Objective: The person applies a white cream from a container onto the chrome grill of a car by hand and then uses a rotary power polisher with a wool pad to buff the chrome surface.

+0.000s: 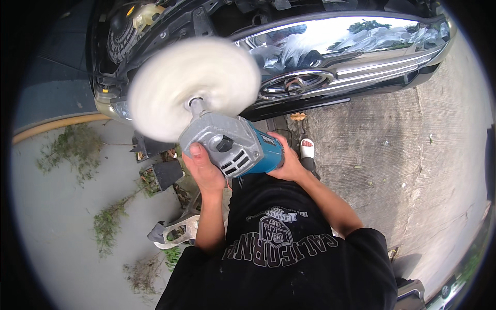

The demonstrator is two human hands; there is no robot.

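Note:
A blue and grey rotary polisher is held between my two hands in front of my body. Its round white pad is blurred, as if spinning, over the front of a car. My left hand is closed on the grey head, thumb on top. My right hand grips the blue body. Just right of the pad, the car's chrome front trim carries an oval emblem; smeared white streaks mark the glossy surface above it. Whether the pad touches the car, I cannot tell.
The open engine bay is at the top. A pale wall with plants and dark pots lines my left. A grey plastic-looking piece lies beside me. Grooved concrete ground extends right, with my sandalled foot below the bumper.

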